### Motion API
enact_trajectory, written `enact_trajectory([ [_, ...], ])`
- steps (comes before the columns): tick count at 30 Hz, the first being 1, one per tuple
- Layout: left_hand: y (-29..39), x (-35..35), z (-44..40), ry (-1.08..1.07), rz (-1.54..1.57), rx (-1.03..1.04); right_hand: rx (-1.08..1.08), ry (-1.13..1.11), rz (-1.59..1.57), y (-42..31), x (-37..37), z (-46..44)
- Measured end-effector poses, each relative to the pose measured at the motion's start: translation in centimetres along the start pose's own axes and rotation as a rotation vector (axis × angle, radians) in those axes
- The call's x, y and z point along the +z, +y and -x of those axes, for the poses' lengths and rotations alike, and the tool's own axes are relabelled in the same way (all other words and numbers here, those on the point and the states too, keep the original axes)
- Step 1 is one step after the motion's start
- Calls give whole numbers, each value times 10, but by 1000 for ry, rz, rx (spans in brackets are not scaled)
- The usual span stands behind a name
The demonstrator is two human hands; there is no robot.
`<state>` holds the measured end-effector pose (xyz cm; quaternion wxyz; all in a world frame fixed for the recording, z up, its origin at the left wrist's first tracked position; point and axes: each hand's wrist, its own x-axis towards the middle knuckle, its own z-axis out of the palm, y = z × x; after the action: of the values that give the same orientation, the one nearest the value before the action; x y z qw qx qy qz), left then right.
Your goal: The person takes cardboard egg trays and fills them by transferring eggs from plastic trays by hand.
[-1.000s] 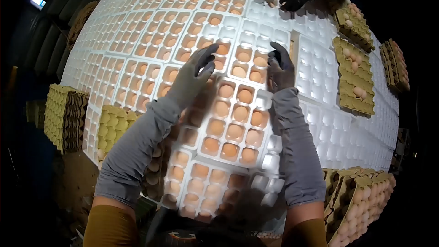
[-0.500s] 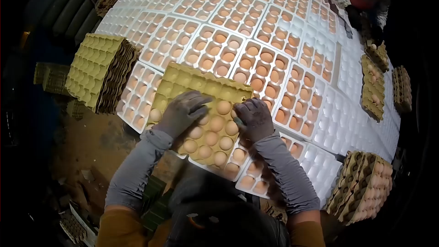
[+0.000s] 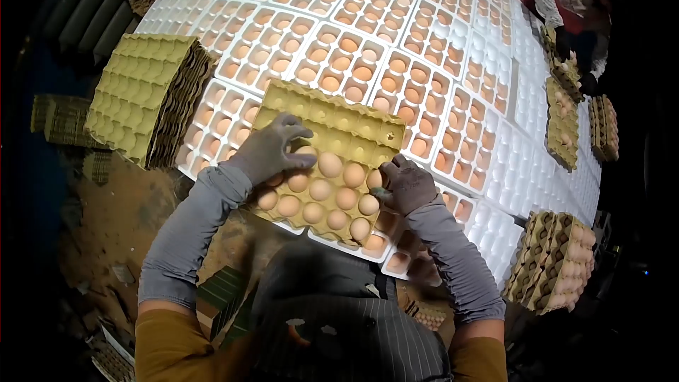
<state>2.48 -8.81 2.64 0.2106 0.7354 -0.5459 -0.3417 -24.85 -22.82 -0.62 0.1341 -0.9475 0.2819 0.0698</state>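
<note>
My left hand (image 3: 272, 147), in a grey glove, is over the left side of a yellow pulp egg tray (image 3: 332, 110). Thumb and fingers are apart, with a brown egg (image 3: 305, 150) beside the thumb. My right hand (image 3: 408, 184), gloved too, is at the tray's right edge. Its fingers are curled, and an end egg (image 3: 375, 178) shows partly beside them; what they grip is hidden. Several eggs (image 3: 320, 189) fill the near rows of the tray, and the far rows hold none. Beneath it are white foam trays (image 3: 396, 131) with eggs in their cups.
A stack of pulp trays (image 3: 134, 99) stands at the left. Stacked trays with eggs (image 3: 552, 262) stand at the lower right. At the far right a person (image 3: 569, 7) bends over an egg-laden pulp tray (image 3: 563, 124). White foam trays (image 3: 488, 233) cover the rest of the surface.
The yellow tray has shifted slightly right. One egg is gone from its far right cup. My left hand has moved leftward off the middle and spread; my right hand stays at the right edge.
</note>
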Motion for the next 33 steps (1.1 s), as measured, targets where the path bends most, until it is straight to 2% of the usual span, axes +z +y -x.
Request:
enact_trajectory([
  [1,-5,12,4,11,-206,57,4,0,0,1,-4,0],
  [2,-11,22,5,20,-411,117,95,-63,-164,4,-11,1],
  [3,-9,22,4,-6,-374,92,190,-127,-327,6,-15,3],
  [4,-10,23,3,-10,-368,101,201,-128,-323,8,-13,6],
  [6,-7,21,3,5,-270,49,221,-67,-501,12,-8,9],
  [7,-1,16,4,-14,-162,-12,160,-6,-414,5,-4,13],
  [8,5,9,4,-16,-161,-5,148,-17,-174,-4,0,12],
  [10,23,-4,7,-76,78,-208,-12,84,20,1,10,8],
  [12,21,-3,8,-39,140,-135,-2,71,-48,2,2,9],
  [14,13,2,1,38,346,130,10,60,-118,8,-1,6],
  [15,13,3,0,14,130,132,134,-24,-764,13,-9,4],
  [16,14,7,-3,12,132,131,259,-116,-1409,13,-14,3],
  [17,18,15,-8,45,-128,268,243,-139,-1798,13,-21,11],
  [18,20,24,-11,76,-390,404,217,-95,-1831,3,-29,12],
  [19,21,34,-16,1,-532,364,28,43,-1448,0,-21,2],
  [21,22,46,-21,29,-648,362,16,47,-1033,-20,-15,-3],
  [22,25,48,-22,58,-763,356,33,12,-490,-38,-26,-5],
  [23,25,47,-19,56,-765,360,-14,14,-274,-46,-20,-9],
  [24,25,40,-14,39,-534,310,-64,18,-57,-49,-13,-14],
  [26,20,20,-4,5,-96,202,-83,86,-33,-45,3,-21],
  [27,7,20,2,-85,385,82,-79,91,-29,-40,7,-22],
  [28,3,20,9,-66,558,149,-74,95,-29,-37,13,-23],
  [30,5,18,32,-204,911,11,-134,184,92,-34,24,-24],
  [33,17,20,51,-312,1124,-81,-137,139,172,-38,10,-24],
])
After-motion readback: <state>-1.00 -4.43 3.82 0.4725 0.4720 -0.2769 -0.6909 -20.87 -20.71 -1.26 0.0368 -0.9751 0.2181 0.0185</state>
